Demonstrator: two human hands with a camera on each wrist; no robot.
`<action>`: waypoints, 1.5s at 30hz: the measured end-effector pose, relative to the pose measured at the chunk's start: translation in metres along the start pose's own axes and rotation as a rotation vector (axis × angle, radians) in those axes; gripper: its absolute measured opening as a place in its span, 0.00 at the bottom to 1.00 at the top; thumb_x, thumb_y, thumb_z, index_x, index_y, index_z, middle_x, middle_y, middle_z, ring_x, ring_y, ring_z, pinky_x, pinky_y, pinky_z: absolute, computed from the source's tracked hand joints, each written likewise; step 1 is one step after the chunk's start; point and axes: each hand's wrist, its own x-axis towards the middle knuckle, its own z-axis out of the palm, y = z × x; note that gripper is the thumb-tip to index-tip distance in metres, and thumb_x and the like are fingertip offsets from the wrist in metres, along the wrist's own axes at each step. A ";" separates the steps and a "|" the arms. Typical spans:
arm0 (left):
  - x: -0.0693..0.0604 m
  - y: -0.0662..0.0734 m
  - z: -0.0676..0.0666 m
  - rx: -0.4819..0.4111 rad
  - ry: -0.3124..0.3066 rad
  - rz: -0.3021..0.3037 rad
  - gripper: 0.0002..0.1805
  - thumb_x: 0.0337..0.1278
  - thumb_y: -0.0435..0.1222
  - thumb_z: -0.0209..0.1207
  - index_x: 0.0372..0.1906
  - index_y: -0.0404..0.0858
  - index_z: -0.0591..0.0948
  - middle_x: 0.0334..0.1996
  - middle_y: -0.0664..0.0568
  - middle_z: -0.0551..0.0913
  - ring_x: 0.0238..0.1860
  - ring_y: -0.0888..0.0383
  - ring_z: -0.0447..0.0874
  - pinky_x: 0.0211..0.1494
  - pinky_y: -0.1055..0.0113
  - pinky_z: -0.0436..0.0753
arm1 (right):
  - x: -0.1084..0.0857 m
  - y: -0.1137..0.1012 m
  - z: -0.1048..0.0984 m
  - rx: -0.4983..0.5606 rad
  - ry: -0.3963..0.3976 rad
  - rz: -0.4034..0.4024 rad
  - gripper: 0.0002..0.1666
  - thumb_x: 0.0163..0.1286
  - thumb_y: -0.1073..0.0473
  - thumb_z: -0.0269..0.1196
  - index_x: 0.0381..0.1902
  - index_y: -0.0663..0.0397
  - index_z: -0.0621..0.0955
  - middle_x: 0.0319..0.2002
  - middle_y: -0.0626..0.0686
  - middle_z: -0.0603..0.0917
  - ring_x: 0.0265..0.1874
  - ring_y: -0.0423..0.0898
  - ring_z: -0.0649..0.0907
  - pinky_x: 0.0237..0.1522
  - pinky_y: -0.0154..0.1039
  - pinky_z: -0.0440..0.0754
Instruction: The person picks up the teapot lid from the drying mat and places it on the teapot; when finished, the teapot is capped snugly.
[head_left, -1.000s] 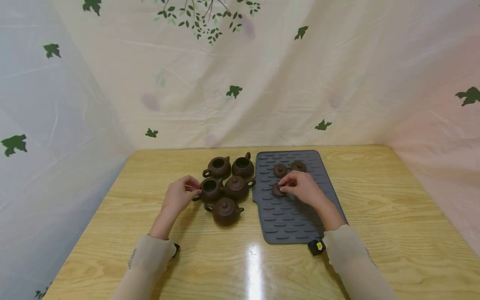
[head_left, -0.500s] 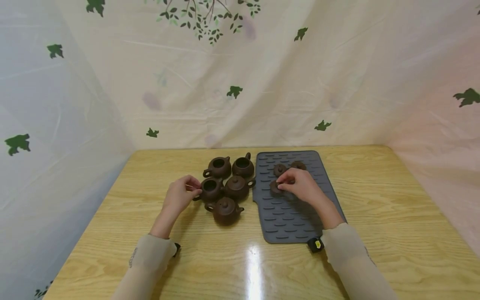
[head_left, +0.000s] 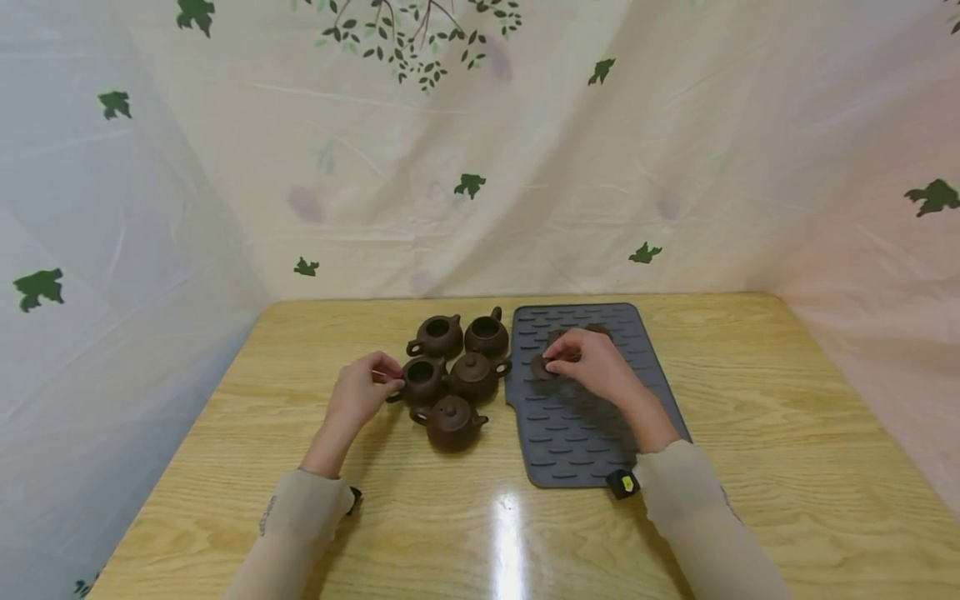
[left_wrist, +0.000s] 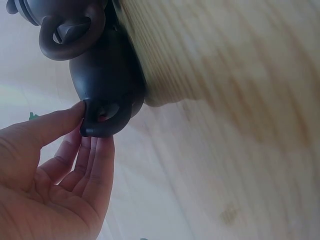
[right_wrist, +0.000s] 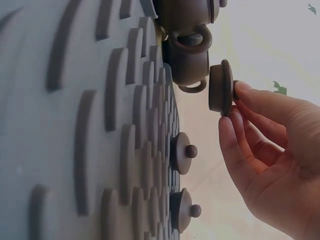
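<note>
With thumb and fingertips, my right hand (head_left: 600,368) pinches the knob of a brown teapot lid (right_wrist: 220,89). In the right wrist view the lid hangs clear above the grey mat (head_left: 570,442). At the left, my left hand (head_left: 356,392) pinches the handle (left_wrist: 107,120) of a lidless brown teapot (head_left: 424,385), which stands on the table. Beside it are a teapot with its lid on (head_left: 474,379) and another lidded teapot (head_left: 452,427) nearer the front. Behind stand two lidless teapots, one at the left (head_left: 441,340) and one at the right (head_left: 487,339).
Two more lids, one upper (right_wrist: 182,153) and one lower (right_wrist: 184,211) in the right wrist view, lie knob-up on the mat; my right hand partly covers them from the head. The wooden table (head_left: 420,525) meets a printed cloth backdrop (head_left: 540,225) behind.
My right hand has lifted the lid off the mat and moved it left, toward the teapots. The left hand stays at the teapot's handle.
</note>
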 end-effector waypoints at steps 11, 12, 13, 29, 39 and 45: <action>-0.001 -0.002 0.000 -0.001 -0.009 -0.014 0.06 0.60 0.32 0.65 0.42 0.37 0.82 0.41 0.43 0.87 0.44 0.47 0.87 0.39 0.61 0.83 | 0.009 -0.010 0.004 -0.002 -0.013 -0.004 0.09 0.68 0.55 0.68 0.44 0.49 0.87 0.44 0.52 0.85 0.38 0.45 0.83 0.40 0.42 0.82; -0.001 -0.002 0.000 -0.001 -0.008 -0.017 0.06 0.60 0.32 0.65 0.42 0.37 0.82 0.41 0.43 0.87 0.44 0.47 0.87 0.38 0.61 0.83 | 0.009 -0.012 0.004 0.000 -0.013 -0.006 0.09 0.68 0.55 0.68 0.44 0.49 0.87 0.44 0.52 0.85 0.38 0.45 0.84 0.40 0.43 0.82; -0.001 -0.002 0.001 -0.001 -0.007 -0.018 0.06 0.60 0.32 0.65 0.42 0.37 0.82 0.41 0.43 0.87 0.44 0.47 0.87 0.38 0.61 0.83 | 0.010 -0.013 0.005 0.004 -0.013 -0.008 0.09 0.68 0.56 0.68 0.44 0.49 0.86 0.44 0.53 0.85 0.39 0.46 0.84 0.41 0.43 0.83; 0.000 -0.003 0.001 0.013 -0.002 -0.007 0.06 0.60 0.32 0.66 0.41 0.37 0.82 0.41 0.43 0.87 0.43 0.48 0.87 0.40 0.59 0.84 | 0.021 -0.039 0.018 0.042 -0.021 -0.079 0.09 0.68 0.56 0.67 0.45 0.49 0.87 0.45 0.52 0.86 0.41 0.47 0.84 0.46 0.47 0.84; 0.001 -0.002 0.002 0.013 0.004 0.000 0.05 0.60 0.31 0.66 0.40 0.37 0.82 0.39 0.43 0.87 0.42 0.49 0.87 0.40 0.60 0.84 | 0.029 -0.055 0.030 0.072 -0.021 -0.126 0.10 0.68 0.56 0.67 0.45 0.50 0.86 0.43 0.51 0.85 0.41 0.46 0.85 0.50 0.46 0.85; 0.002 -0.002 0.003 0.007 0.006 -0.005 0.05 0.60 0.31 0.66 0.40 0.37 0.82 0.39 0.44 0.87 0.42 0.49 0.87 0.42 0.59 0.84 | 0.035 -0.063 0.039 0.086 -0.032 -0.147 0.09 0.69 0.56 0.67 0.45 0.50 0.86 0.42 0.51 0.85 0.39 0.44 0.84 0.47 0.43 0.85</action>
